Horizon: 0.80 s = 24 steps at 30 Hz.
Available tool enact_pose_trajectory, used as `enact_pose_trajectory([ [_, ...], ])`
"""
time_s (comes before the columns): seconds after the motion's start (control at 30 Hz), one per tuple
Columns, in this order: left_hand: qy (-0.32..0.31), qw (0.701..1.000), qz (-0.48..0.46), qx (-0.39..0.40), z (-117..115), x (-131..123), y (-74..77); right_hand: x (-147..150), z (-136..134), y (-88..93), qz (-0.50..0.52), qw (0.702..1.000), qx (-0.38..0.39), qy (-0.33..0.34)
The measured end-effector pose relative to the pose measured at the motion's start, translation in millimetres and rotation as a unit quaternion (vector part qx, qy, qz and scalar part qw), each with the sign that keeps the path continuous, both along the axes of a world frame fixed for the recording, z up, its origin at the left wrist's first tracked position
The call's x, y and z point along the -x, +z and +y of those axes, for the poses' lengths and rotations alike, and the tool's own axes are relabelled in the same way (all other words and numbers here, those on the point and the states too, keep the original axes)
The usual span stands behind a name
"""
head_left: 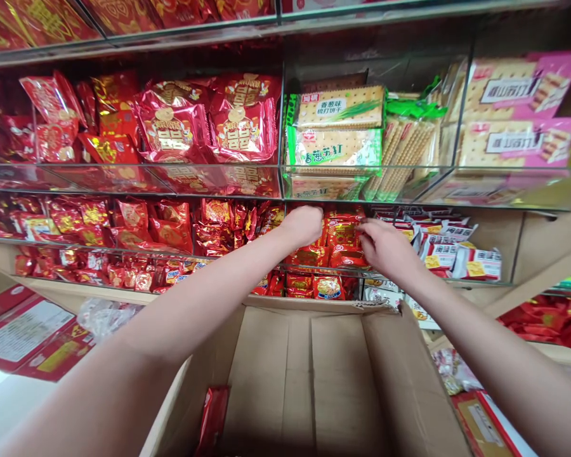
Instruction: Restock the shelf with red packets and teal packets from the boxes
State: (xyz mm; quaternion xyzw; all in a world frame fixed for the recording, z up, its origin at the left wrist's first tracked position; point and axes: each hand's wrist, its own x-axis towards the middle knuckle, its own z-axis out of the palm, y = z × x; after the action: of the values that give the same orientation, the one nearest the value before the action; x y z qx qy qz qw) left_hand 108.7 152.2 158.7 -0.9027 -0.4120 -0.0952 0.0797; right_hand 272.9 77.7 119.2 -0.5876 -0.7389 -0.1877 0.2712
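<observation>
Both my arms reach over an open cardboard box (314, 368) into a glass shelf compartment full of small red snack packets (335, 247). My left hand (303, 223) is curled closed at the left of that pile, its fingers tucked among the packets. My right hand (385, 249) pinches a red packet (349, 255) at the pile's right side. One red packet (213, 416) lies inside the box against its left wall.
Glass-fronted shelves hold shiny red wrapped sweets (181, 127) at left, green cracker packs (335, 136) above my hands, pink cracker packs (518, 114) at right, white-and-red packets (450, 251) beside my right hand. Red flat boxes (23, 330) lie lower left.
</observation>
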Motion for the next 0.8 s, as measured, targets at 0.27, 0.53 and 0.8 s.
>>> enact_pose_trajectory([
  [0.27, -0.083, 0.995, -0.04, -0.042, -25.8, 22.1, 0.2, 2.7, -34.6, -6.3, 0.042, 0.998, -0.032, 0.045],
  [0.53, -0.204, 0.972, -0.089, -0.073, -70.3, 55.4, -24.2, 5.5, -11.9, 7.4, -0.015, 1.0, -0.008, -0.015],
  [0.8, -0.196, 0.962, -0.188, -0.015, -63.2, 48.4, -26.9, 6.5, 44.5, 24.3, -0.039, 0.979, 0.138, -0.143],
])
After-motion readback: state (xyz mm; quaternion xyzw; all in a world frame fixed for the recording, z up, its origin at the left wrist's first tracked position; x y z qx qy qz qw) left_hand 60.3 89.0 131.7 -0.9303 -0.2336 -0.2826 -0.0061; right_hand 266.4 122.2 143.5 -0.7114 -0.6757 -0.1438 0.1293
